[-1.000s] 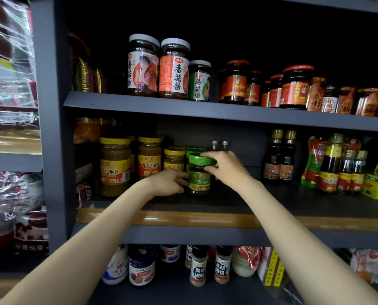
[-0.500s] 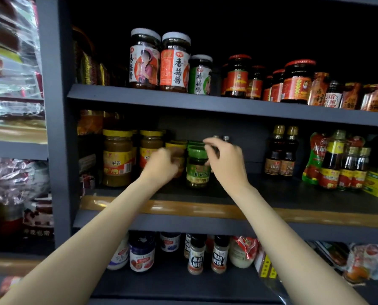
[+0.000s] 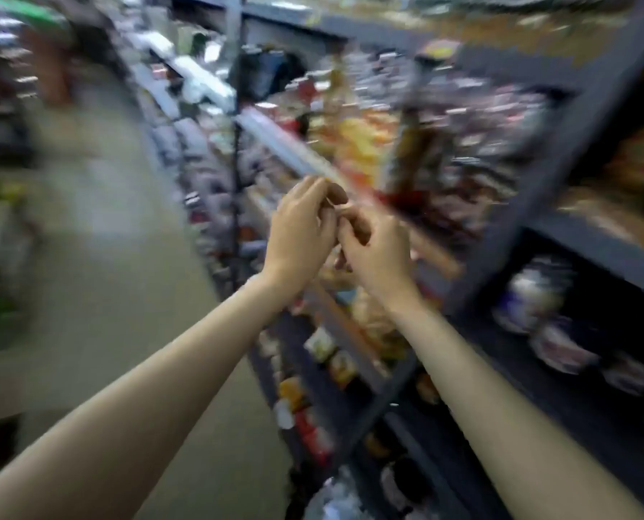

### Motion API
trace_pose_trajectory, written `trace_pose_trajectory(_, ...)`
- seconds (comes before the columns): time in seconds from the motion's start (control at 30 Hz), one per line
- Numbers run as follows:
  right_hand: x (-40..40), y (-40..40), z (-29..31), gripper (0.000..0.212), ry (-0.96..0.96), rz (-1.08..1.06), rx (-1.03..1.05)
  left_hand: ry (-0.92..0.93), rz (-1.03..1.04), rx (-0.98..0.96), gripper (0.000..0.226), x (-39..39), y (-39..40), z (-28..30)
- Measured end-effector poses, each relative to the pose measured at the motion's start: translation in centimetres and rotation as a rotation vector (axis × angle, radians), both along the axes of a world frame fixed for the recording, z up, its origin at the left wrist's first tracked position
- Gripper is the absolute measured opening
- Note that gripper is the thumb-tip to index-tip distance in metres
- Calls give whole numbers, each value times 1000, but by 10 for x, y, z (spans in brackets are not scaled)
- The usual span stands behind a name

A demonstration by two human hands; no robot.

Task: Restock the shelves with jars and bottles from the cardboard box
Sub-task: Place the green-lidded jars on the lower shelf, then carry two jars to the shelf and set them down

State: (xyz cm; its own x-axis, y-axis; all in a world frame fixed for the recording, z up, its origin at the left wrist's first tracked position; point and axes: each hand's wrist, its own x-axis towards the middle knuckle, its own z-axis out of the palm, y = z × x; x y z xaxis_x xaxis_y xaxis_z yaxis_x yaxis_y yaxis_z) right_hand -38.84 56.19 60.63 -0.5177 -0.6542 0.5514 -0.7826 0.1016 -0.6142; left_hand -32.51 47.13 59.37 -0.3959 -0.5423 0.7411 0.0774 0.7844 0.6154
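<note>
— In front of the shelving, what are the fingers doing?

— The left hand (image 3: 300, 228) and right hand (image 3: 375, 245) meet at the fingertips, both sets of fingers loosely curled. Whether they pinch anything I cannot tell; the view is smeared and nothing shows between them.

— Any jar in either hand?

— None that I can see. Jars and bottles (image 3: 414, 140) sit blurred on the dark shelves (image 3: 590, 242) to the right, behind the hands and apart from them. More jars (image 3: 560, 347) stand on a lower board.

— And the box?

— Not in sight. Bare forearms reach forward from the bottom corners. The pale aisle floor (image 3: 118, 257) runs off on the left.
</note>
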Motion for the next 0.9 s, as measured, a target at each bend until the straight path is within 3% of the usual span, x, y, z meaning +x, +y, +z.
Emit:
trace_pose_trajectory(0.17, 88, -146, -90, 18, -71, 383, 386, -202, 430, 246, 33, 133, -119, -103)
trace_pose_trajectory(0.27, 141, -218, -156, 20, -121, 619, 698, -399, 662, 477, 24, 208, -179, -176)
trace_pose_trajectory(0.47, 225, -332, -264, 23, 2, 876, 1098, -698, 822, 894, 20, 329, -254, -283)
trace_pose_trajectory(0.63, 277, -415, -331, 22, -21, 985, 1213, -638, 965, 1147, 15, 378, -287, -341)
trace_pose_trajectory(0.77, 325, -480, -411, 20, -52, 1078, 1228, -535, 1129, 1251, 13, 410, -320, -407)
trace_pose_trajectory(0.9, 387, -537, -503, 22, -40, 1225, 1361, -553, 1326, 1372, 13, 448, -348, -487)
